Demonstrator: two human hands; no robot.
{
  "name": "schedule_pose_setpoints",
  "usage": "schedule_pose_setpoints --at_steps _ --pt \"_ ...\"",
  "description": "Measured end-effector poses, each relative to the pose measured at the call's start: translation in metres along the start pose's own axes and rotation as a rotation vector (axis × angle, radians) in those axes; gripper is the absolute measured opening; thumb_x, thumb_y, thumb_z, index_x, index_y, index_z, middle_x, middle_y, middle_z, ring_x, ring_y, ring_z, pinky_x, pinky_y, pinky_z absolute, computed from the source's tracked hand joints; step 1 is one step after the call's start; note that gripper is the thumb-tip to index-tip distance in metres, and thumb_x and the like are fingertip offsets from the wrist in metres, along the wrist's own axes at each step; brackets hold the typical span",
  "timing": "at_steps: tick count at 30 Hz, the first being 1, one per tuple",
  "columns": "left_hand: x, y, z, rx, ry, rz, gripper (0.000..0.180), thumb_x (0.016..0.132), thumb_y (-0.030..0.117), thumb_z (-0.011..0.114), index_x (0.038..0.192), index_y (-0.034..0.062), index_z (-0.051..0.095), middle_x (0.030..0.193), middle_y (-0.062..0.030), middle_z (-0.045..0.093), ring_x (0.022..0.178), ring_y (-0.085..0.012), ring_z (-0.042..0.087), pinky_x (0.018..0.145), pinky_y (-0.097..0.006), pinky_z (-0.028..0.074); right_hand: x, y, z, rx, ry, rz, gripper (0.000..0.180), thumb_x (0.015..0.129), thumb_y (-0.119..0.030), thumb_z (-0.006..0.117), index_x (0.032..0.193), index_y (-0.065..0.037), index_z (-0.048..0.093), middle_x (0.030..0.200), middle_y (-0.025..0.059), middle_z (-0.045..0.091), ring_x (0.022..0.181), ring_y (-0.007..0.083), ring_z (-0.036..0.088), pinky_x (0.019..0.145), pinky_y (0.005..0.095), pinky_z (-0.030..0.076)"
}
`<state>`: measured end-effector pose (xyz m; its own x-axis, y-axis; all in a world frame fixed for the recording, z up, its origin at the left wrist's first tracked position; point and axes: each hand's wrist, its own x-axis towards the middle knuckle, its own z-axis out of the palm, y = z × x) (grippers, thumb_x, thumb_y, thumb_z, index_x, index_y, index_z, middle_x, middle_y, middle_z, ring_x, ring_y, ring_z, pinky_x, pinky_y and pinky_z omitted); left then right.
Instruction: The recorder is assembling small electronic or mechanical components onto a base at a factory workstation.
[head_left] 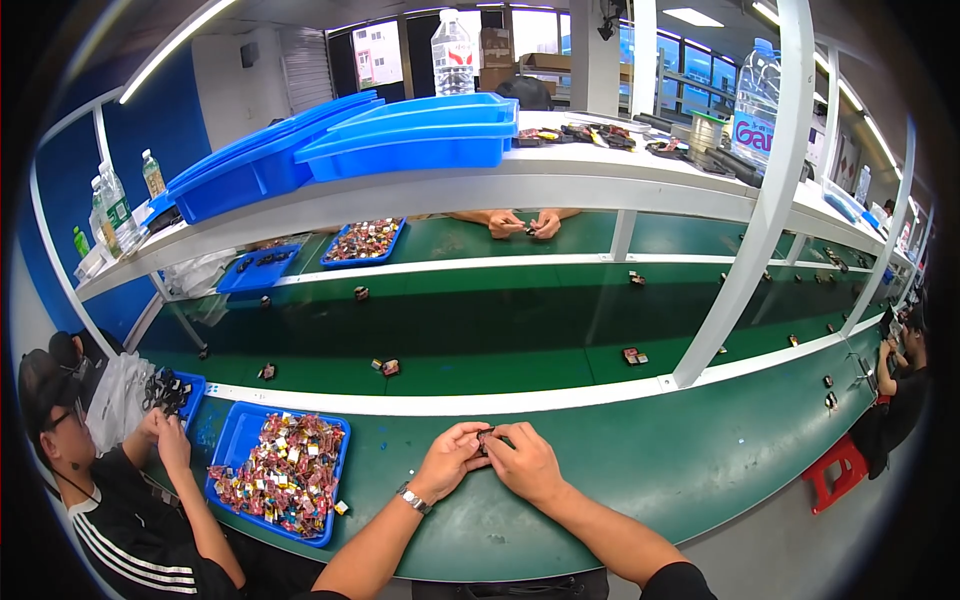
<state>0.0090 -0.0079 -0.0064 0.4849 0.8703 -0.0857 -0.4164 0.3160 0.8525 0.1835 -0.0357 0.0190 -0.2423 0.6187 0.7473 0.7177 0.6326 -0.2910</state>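
Closely curled hands point(447, 467) point(527, 465) on black part point(485, 441)

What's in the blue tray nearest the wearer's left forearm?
A heap of small parts, mostly reddish with white and yellow pieces, fills most of the blue tray. Bare blue shows at its far-left corner; lower layers are hidden.

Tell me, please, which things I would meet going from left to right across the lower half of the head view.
The co-worker's hands, blue tray of small parts, left hand, small dark part, right hand, red stool.
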Motion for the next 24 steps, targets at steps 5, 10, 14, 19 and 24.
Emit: schedule_pose_setpoints --at_steps 5,10,14,19,24 --pt "0.001 -0.001 0.000 0.020 -0.006 0.001 0.029 0.102 0.006 0.047 0.130 0.0013 0.049 0.121 -0.0091 0.062 0.112 -0.0177 0.060 0.097 -0.036 0.051 0.001 0.002 0.004 -0.040 0.039 -0.036 0.013 0.075 -0.005 0.074 0.087 -0.007 0.069 0.093 0.0034 0.062 0.083 0.0214 0.061 0.067 0.0325 0.053" --pt "0.003 -0.002 -0.001 -0.016 0.003 0.004 0.026 0.099 0.007 0.052 0.125 0.0017 0.053 0.119 -0.0084 0.063 0.109 -0.0176 0.061 0.096 -0.038 0.053 0.002 0.001 0.004 -0.055 0.030 -0.027 0.013 0.076 -0.005 0.073 0.088 -0.007 0.069 0.093 0.0048 0.062 0.082 0.0218 0.061 0.067 0.0325 0.053" --pt "0.003 -0.005 -0.003 0.001 0.023 0.054 0.023 0.100 0.007 0.052 0.122 0.0012 0.054 0.115 -0.0092 0.065 0.104 -0.0178 0.064 0.092 -0.037 0.055 0.006 -0.001 -0.001 0.101 0.019 0.010 0.016 0.078 -0.002 0.071 0.093 -0.005 0.069 0.096 0.0073 0.064 0.082 0.0232 0.063 0.068 0.0315 0.054" --pt "0.003 -0.011 -0.002 0.096 0.061 0.094 0.025 0.099 0.006 0.055 0.123 0.0000 0.053 0.114 -0.0097 0.066 0.104 -0.0152 0.064 0.087 -0.032 0.055 0.002 0.003 0.001 0.426 0.010 0.306 0.020 0.082 0.000 0.070 0.101 -0.002 0.069 0.097 0.0103 0.066 0.077 0.0212 0.067 0.068 0.0297 0.055" --pt "0.001 -0.005 0.005 0.124 0.035 0.106 0.027 0.098 0.002 0.054 0.124 -0.0005 0.053 0.118 -0.0104 0.064 0.106 -0.0148 0.063 0.087 -0.029 0.055 0.001 0.005 0.000 0.493 -0.007 0.414 0.021 0.083 0.000 0.070 0.103 -0.001 0.068 0.095 0.0104 0.067 0.073 0.0174 0.067 0.066 0.0276 0.055"
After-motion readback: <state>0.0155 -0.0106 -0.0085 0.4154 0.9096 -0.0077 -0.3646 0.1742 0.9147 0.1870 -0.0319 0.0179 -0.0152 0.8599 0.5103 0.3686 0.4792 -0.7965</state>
